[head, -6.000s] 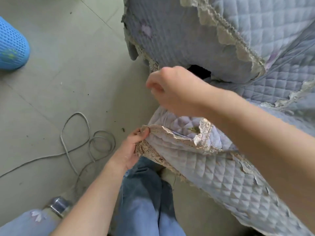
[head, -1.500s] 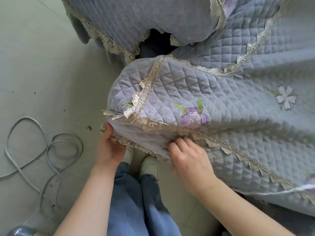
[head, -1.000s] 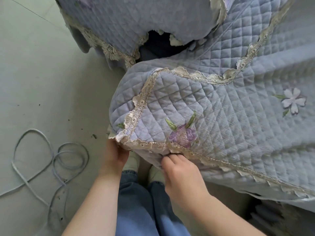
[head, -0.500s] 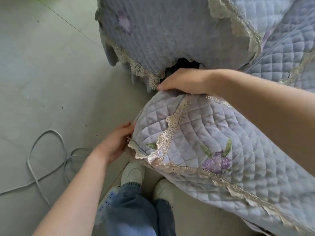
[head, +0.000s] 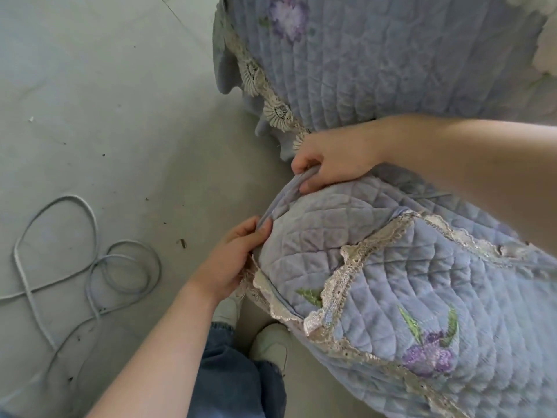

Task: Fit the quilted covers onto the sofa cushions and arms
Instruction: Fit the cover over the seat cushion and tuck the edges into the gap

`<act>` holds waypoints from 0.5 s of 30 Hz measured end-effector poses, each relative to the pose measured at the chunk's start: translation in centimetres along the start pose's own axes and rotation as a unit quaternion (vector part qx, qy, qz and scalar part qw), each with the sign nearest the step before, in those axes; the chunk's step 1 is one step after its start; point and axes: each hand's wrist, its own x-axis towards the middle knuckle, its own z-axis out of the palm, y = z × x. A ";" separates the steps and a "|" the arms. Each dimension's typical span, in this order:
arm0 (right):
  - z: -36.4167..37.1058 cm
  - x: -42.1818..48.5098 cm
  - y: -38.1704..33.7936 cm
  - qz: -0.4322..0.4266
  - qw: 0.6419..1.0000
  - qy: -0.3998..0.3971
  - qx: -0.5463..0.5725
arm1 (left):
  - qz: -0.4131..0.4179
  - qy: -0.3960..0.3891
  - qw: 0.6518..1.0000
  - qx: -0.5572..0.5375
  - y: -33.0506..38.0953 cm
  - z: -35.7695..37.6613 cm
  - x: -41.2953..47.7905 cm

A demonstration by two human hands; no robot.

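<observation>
A lilac quilted cover (head: 401, 285) with cream lace trim and an embroidered purple flower wraps the corner of a sofa seat cushion at lower right. My left hand (head: 232, 260) pinches the cover's bound edge (head: 281, 196) at the cushion's left end. My right hand (head: 331, 158) grips the same bound edge higher up, fingers curled round it. Behind them the sofa arm (head: 376, 61) wears its own quilted cover, with lace daisies along the lower hem.
Grey tiled floor (head: 105, 101) spreads to the left. A looped grey cable (head: 90, 260) lies on it at lower left. My jeans and white shoes (head: 268, 342) stand close under the cushion's corner.
My right hand has slid down from the gap by the sofa arm and taken hold of the cover's bound edge. My left hand has moved up and now pinches that edge too.
</observation>
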 end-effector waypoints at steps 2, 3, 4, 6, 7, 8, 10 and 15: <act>0.3 1.0 0.8 -0.014 1.000 -0.004 0.021 | -0.002 0.000 0.999 -0.034 -0.5 -0.3 0.3; 0.5 1.8 1.2 -0.011 0.999 -0.007 0.029 | -0.004 0.003 0.999 -0.047 -0.9 -0.4 0.7; 0.8 2.4 1.6 -0.006 0.999 -0.008 0.039 | -0.009 0.004 0.998 -0.060 -1.1 -0.5 0.9; 1.6 3.8 2.5 0.018 0.998 -0.021 0.059 | -0.028 0.006 0.996 -0.081 -1.6 -0.7 1.7; 1.9 4.5 3.2 0.042 0.996 -0.034 0.073 | -0.041 0.007 0.995 -0.085 -1.8 -0.8 2.1; 2.2 5.1 3.8 0.068 0.993 -0.047 0.087 | -0.054 0.006 0.994 -0.092 -1.9 -0.9 2.5; 2.8 6.1 4.5 0.105 0.986 -0.064 0.109 | -0.069 0.006 0.992 -0.108 -1.9 -1.3 3.0; 3.0 5.6 4.2 0.091 0.983 -0.065 0.143 | -0.053 0.018 0.994 -0.097 -3.0 -2.1 1.6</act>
